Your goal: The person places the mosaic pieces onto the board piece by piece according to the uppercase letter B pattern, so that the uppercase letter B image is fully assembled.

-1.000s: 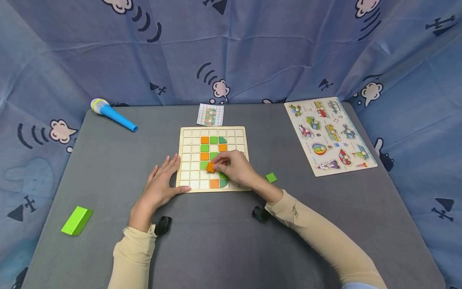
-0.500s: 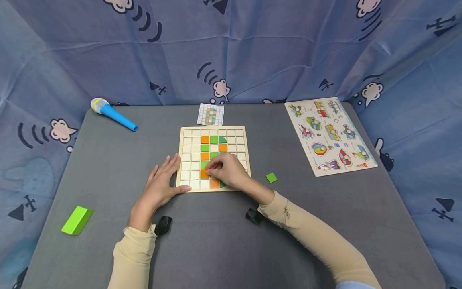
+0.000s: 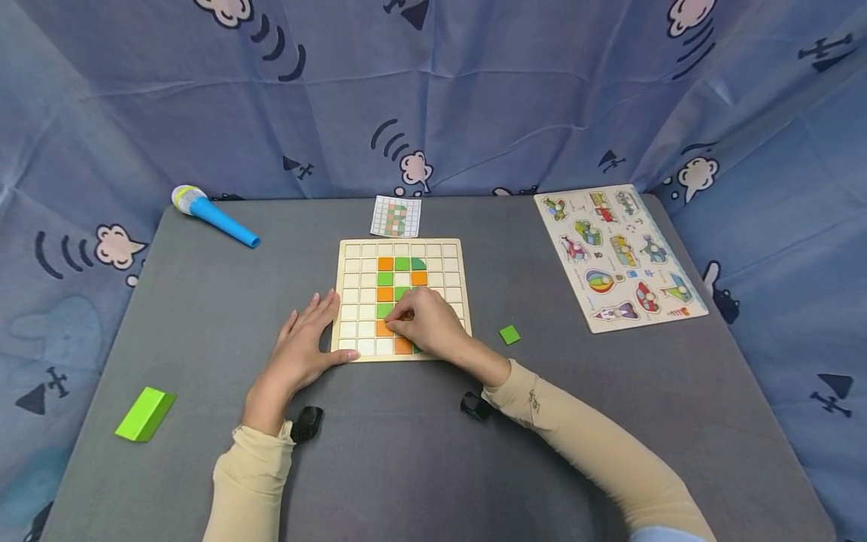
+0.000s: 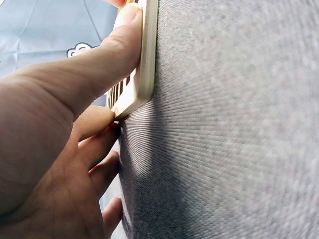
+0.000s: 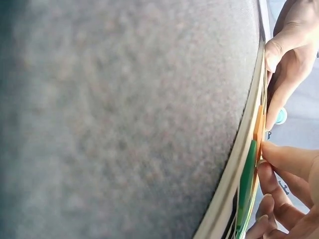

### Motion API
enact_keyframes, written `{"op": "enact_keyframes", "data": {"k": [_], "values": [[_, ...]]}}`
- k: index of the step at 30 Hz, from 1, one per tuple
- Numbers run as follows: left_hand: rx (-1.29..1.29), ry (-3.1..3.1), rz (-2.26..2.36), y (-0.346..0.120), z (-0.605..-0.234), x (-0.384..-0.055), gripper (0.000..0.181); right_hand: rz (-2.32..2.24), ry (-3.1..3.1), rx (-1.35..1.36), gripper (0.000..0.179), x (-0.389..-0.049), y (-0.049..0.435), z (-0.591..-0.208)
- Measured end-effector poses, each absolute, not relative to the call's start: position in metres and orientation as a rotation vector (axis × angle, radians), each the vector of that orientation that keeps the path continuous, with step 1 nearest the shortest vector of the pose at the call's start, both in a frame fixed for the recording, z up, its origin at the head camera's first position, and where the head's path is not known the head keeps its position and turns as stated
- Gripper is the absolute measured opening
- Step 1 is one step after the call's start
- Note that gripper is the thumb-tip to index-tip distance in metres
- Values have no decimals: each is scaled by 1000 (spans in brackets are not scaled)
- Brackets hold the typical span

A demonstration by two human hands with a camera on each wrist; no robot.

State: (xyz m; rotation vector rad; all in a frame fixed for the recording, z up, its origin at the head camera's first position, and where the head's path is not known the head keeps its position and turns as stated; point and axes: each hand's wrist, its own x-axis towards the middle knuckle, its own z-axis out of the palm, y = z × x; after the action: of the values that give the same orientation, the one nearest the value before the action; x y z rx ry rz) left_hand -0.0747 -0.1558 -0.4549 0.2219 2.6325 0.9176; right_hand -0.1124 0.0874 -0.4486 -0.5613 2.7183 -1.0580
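Observation:
A wooden grid board point(image 3: 463, 286) lies on the grey table, with orange and green tiles in its middle columns. My left hand point(image 3: 303, 342) rests at its left side, fingers spread. In the left wrist view, the thumb point(image 4: 112, 59) lies over the board's edge and the index finger touches its corner. Over the lower middle of the board, my right hand point(image 3: 430, 324) has thumb and forefinger together at the right side of an orange square tile point(image 3: 381, 329), which sits in a cell below a green tile point(image 3: 384, 310). The right hand hides several cells.
Right of the board lies a loose green square tile point(image 3: 509, 335). Behind it is a pattern card point(image 3: 396, 217). A toy microphone point(image 3: 217, 218) lies back left, a green block point(image 3: 145, 414) front left. A picture puzzle board point(image 3: 619, 260) lies at the right; a patterned curtain point(image 3: 433, 98) hangs behind.
My right hand has carried the orange tile left and lowered it into a cell on the board, then has stayed nearly still there. The left hand has not moved.

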Motion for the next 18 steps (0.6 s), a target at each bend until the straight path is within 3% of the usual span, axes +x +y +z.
{"op": "enact_keyframes", "data": {"k": [13,18], "values": [[226,2646,928,-156,-456,-74,105,-1023,2743,-627,8,-107,124,-441],[230,2647,932,-155,-457,-74,105,-1065,2725,-650,20,-100,147,-441]]}}
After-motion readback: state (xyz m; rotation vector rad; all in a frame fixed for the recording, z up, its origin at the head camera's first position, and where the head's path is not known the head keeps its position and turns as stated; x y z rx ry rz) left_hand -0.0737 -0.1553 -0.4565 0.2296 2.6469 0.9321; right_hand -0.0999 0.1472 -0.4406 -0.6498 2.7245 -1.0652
